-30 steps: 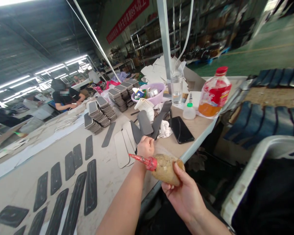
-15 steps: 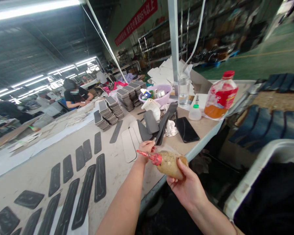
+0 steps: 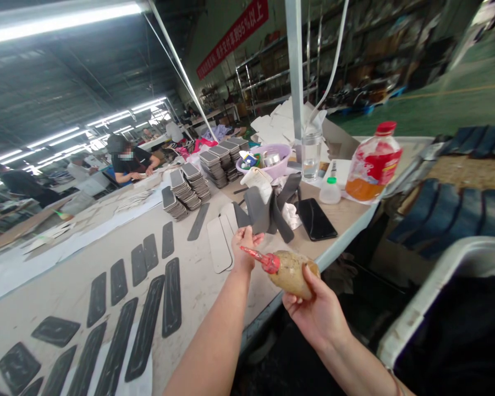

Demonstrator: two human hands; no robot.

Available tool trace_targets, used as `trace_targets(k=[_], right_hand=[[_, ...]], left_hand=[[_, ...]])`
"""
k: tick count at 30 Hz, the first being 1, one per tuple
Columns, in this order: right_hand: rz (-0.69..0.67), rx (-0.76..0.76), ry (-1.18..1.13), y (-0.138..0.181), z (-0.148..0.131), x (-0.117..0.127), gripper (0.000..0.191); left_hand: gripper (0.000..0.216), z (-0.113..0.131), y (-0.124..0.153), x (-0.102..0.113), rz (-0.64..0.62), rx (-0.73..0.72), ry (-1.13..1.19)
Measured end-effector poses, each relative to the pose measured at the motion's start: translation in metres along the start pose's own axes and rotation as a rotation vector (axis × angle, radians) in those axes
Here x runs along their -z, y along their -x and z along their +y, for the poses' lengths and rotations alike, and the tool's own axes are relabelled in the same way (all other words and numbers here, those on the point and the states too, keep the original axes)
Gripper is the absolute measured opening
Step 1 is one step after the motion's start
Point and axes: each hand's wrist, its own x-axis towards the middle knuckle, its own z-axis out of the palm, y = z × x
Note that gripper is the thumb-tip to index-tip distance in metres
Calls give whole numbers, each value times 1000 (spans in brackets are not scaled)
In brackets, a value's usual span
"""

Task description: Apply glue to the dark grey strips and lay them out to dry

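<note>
- Factory hall with strip lights overhead and a red banner (image 3: 232,31) on the far wall; a long pale worktop (image 3: 45,300) runs through it.
- Right hand (image 3: 319,313) sits off the worktop's near edge, its fingers (image 3: 309,278) wrapped around a brownish glue bottle (image 3: 292,272); the red nozzle (image 3: 258,257) points left.
- Left hand (image 3: 244,247) is over the near edge, just beside the nozzle tip, fingers curled; whether they grip anything I cannot tell.
- Dark flat strips (image 3: 146,327) lie in rows toward the left end.
- Pale strips (image 3: 218,252) and grey pieces (image 3: 258,209) lie just beyond the left hand.
- Farther back: stacks of grey pieces (image 3: 181,192), a black phone (image 3: 315,219), a purple bowl (image 3: 282,162), a red-labelled drink bottle (image 3: 371,165).
- Another person (image 3: 126,162) works at the far side.
</note>
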Motion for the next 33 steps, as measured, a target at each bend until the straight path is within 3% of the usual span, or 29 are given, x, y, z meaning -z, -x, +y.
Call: trace_targets(k=[3, 6, 9, 11, 16, 20, 23, 26, 30, 33], right_hand=[[-17, -3, -25, 0, -2, 0, 26], [-48, 0, -46, 0, -3, 0, 26], [-57, 15, -35, 0, -4, 1, 26], [-56, 47, 6, -1, -6, 1, 26], [-164, 187, 274, 0, -1, 7, 30], [-270, 342, 679, 3, 16, 16, 34], [-342, 541, 1082, 6, 30, 22, 36], [-483, 781, 1418, 9, 41, 25, 34], [-787, 1004, 1611, 12, 53, 23, 27], [-898, 1079, 1667, 14, 63, 19, 25]], left_hand=[[30, 11, 1, 3, 24, -153, 12], [22, 21, 7, 20, -11, -402, -249], [16, 25, 29, 56, -104, -710, -689], [15, 23, 52, 91, -133, -824, -893], [16, 3, 125, 187, -189, -854, -1193], [19, -15, 169, 234, -246, -744, -1383], [19, -25, 183, 248, -242, -651, -1429], [18, -31, 189, 251, -203, -666, -1423], [19, -34, 192, 250, -159, -684, -1441], [19, -36, 194, 251, -155, -702, -1447]])
